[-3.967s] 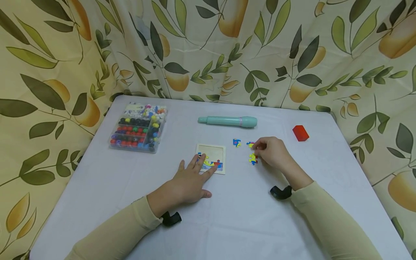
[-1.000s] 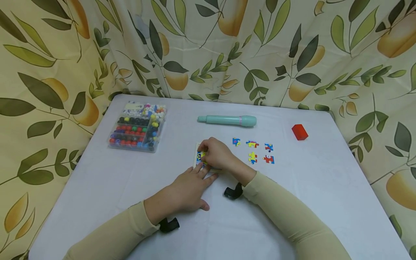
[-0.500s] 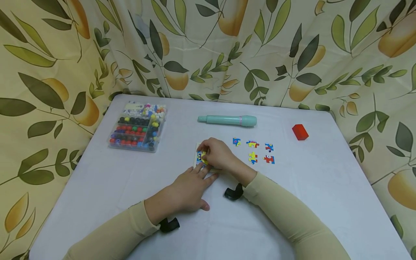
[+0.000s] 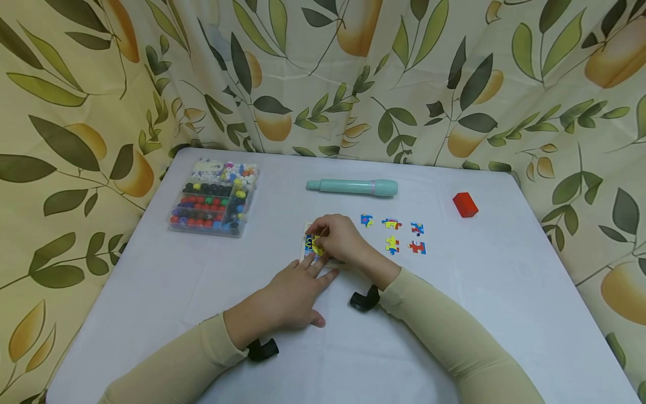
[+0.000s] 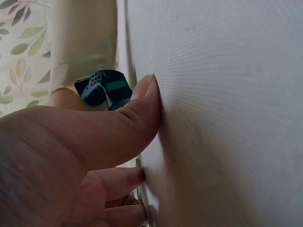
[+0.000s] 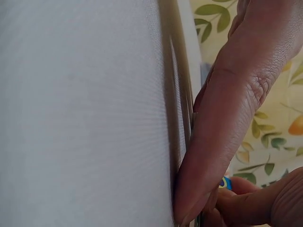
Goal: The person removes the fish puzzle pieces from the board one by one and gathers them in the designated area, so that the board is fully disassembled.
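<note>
Nearest: white-clothed table, w/ L sleeve & R sleeve reaching in, both pale yellow-green; black L wrist gadget, then black R wrist gadget, a bit farther off; next, L hand, palm down, fingers spread, tips on near part of puzzle frame, thumb tip on cloth per L wrist view; puzzle frame flat on table, approx. centre, mostly hidden by both hands; blue & yellow bits showing inside along its L side; R hand over puzzle frame, just beyond L fingertips, thumb & forefinger pinching yellow pc at L part of frame; fully seated or not, can't tell, view blocked by fingers; to R of frame, 5 loose pcs, flat, apart, in 2 rows; near row: yellow-blue pc, red-blue pc; far row: blue pc, yellow-red pc, blue-red pc; farther, at L: clear bead box, w/ compartments, incl. black, red & white beads; far R: red block; beyond pcs & frame: teal tube, lying crosswise; farthest: curtain, cream w/ green leaves & orange-yellow fruit.
</note>
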`<state>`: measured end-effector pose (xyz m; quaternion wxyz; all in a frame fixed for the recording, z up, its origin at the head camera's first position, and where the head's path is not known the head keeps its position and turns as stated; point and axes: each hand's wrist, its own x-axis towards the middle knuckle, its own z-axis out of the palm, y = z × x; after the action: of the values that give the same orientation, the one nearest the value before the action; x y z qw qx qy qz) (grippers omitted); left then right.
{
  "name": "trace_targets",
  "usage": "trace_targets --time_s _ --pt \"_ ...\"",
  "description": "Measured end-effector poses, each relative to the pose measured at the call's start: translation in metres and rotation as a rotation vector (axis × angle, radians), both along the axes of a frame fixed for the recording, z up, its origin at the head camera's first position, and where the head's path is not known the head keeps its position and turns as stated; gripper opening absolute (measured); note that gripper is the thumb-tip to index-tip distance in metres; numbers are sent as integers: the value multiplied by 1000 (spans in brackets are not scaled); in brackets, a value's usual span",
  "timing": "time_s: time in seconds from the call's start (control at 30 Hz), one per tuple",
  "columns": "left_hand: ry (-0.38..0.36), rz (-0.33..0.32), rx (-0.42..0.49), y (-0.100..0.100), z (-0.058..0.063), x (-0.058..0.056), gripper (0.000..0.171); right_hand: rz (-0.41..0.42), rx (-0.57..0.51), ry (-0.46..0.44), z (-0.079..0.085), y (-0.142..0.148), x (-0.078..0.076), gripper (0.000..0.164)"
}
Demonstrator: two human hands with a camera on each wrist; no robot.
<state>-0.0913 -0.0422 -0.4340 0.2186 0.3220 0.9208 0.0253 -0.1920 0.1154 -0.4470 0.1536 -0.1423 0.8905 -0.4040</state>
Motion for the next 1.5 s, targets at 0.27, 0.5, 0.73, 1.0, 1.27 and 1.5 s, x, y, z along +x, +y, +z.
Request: trace_targets --time_s 0.27,0.5,0.73,1.0,1.27,1.5 --pt "-9 6 9 1 0 0 102 -1 -28 -17 0 1 1 24" --pt "-4 15 6 1 1 0 103 -2 -45 -23 1 2 2 24" --pt "15 0 7 1 0 -1 103 16 -73 -50 0 3 1 23" --pt "12 -12 20 0 0 -2 103 17 -64 -19 -3 5 -3 24" --pt "7 -9 28 0 -1 -3 103 -9 -49 -65 -3 3 -6 22" --pt "15 -9 32 0 -3 -4 102 -25 -35 -49 -2 3 -11 20"
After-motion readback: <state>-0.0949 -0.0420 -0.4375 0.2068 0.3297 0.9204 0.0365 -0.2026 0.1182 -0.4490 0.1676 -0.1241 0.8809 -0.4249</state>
